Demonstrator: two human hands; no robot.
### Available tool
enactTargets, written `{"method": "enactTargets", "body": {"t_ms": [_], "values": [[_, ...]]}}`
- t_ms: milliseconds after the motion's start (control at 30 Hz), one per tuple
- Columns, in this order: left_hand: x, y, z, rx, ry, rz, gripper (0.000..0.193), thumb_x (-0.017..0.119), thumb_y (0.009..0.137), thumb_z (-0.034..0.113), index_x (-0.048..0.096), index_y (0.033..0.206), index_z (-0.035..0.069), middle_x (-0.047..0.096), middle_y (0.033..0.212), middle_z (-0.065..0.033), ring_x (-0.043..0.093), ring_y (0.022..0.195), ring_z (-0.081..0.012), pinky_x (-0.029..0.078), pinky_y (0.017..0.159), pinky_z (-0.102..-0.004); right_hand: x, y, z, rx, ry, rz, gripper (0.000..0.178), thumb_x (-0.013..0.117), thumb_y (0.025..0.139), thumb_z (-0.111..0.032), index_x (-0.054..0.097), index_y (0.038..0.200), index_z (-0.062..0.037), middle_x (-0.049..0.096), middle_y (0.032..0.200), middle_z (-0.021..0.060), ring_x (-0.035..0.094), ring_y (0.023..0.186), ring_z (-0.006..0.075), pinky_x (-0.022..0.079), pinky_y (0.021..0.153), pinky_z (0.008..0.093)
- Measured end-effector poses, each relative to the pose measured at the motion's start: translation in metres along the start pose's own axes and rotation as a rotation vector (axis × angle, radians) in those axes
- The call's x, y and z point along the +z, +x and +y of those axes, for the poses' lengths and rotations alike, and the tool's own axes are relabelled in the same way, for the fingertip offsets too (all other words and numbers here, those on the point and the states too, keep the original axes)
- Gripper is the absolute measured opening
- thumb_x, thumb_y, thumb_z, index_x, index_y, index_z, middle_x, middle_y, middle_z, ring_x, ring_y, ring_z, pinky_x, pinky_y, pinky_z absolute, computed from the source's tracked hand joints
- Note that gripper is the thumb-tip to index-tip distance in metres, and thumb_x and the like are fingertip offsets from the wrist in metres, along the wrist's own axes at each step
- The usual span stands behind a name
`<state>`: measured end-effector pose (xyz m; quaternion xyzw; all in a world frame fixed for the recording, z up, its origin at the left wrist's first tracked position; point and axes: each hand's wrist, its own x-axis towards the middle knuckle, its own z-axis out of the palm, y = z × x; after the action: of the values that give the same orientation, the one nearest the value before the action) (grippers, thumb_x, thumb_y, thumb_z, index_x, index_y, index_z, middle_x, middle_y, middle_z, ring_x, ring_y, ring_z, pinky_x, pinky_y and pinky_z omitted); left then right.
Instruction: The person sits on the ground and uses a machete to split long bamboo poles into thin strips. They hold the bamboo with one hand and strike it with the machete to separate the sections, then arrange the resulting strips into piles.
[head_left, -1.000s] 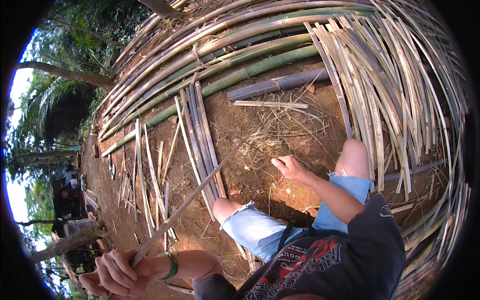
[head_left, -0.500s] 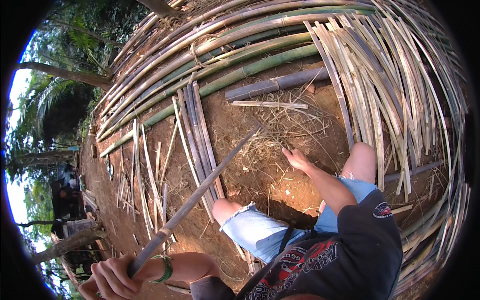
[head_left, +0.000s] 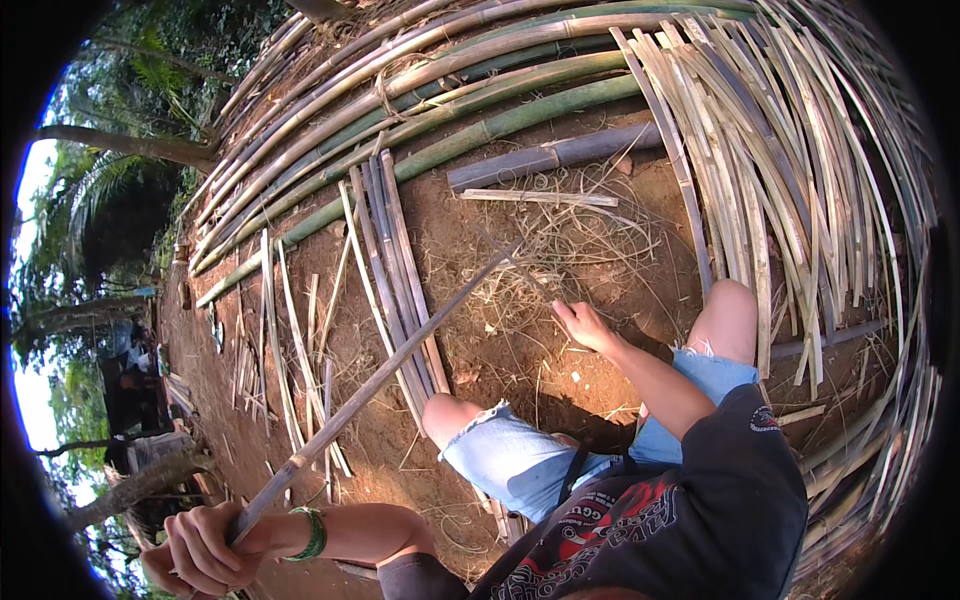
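At the lower left my left hand (head_left: 205, 548) is closed around the near end of a long bamboo strip (head_left: 365, 395). The strip slants up and away toward the middle of the view. In my right hand (head_left: 583, 327), closed, is a knife (head_left: 528, 276) with a narrow dark blade. The blade crosses the strip near its far end and points away to the left; its handle is mostly covered by my fingers. Below them lies a heap of thin bamboo shavings (head_left: 600, 250) on the bare earth.
Long bamboo poles (head_left: 500, 125) run across the far side. A dark bamboo piece (head_left: 555, 157) lies before them. Many split strips (head_left: 745, 170) are piled at the right. More strips (head_left: 395, 270) lean at the left of the shavings. Trees stand at the far left.
My left hand has moved slightly down and left with the bamboo strip. My right hand has shifted a little left and nearer, and more of the knife blade shows beyond the strip.
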<state>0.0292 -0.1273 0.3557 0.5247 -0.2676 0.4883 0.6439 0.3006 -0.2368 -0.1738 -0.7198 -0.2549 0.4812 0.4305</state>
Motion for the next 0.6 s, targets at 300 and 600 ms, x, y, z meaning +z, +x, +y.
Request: {"method": "enactTargets", "body": {"t_ms": [300,600], "values": [[-0.005,0.004,0.005,-0.032,0.097,0.098,0.032,0.078,0.082,0.025,0.049,0.080,0.011,0.047,0.045,0.0063,0.036,0.037,0.0002,0.028,0.040,-0.0155,-0.002,0.020,-0.001,0.055,0.001,0.060,0.068,0.046,0.097,-0.058,0.059,0.067,0.0018,0.056,0.057,0.0111,0.053,0.053,0.0242,0.045,0.059,0.0470],[0.007,0.010,-0.011,-0.079,0.105,0.063,0.038,0.080,0.081,0.026,0.045,0.079,0.012,0.043,0.046,0.0064,0.033,0.038,-0.0007,0.026,0.044,-0.0177,-0.029,0.031,0.025,0.141,-0.223,0.178,0.066,0.045,0.098,-0.055,0.063,0.078,0.0056,0.053,0.054,0.0132,0.053,0.054,0.0258,0.044,0.060,0.0461]]}}
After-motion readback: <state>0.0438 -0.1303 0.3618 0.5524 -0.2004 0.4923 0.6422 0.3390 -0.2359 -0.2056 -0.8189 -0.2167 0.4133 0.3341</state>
